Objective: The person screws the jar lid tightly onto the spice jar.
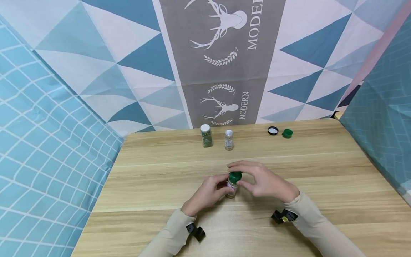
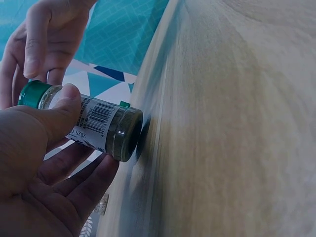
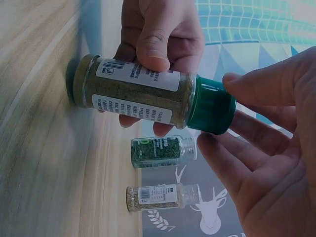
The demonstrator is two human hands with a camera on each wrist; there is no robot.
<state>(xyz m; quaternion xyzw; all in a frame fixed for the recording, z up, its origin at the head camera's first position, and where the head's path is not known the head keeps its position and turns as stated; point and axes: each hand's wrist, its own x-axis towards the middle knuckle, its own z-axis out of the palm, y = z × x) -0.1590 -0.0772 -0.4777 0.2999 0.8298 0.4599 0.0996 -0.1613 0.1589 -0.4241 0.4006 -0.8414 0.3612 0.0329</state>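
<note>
A clear spice jar [image 3: 133, 94] of brownish powder with white labels stands upright on the wooden table, topped by a green cap [image 3: 212, 106]. My left hand [image 1: 208, 191] grips the jar's body, thumb on one side and fingers on the other. At the top, my right hand [image 1: 261, 180] pinches the green cap between thumb and fingertip, its other fingers spread past it. The left wrist view shows the barcode label [image 2: 94, 118] and the jar's base close to the tabletop.
Toward the back of the table [image 1: 154, 153] stand a jar of green flakes [image 1: 207, 137] and a smaller jar of pale grains [image 1: 229, 141]. Right of them lie a black lid [image 1: 273, 130] and a loose green cap [image 1: 287, 133]. Patterned cloth hangs behind.
</note>
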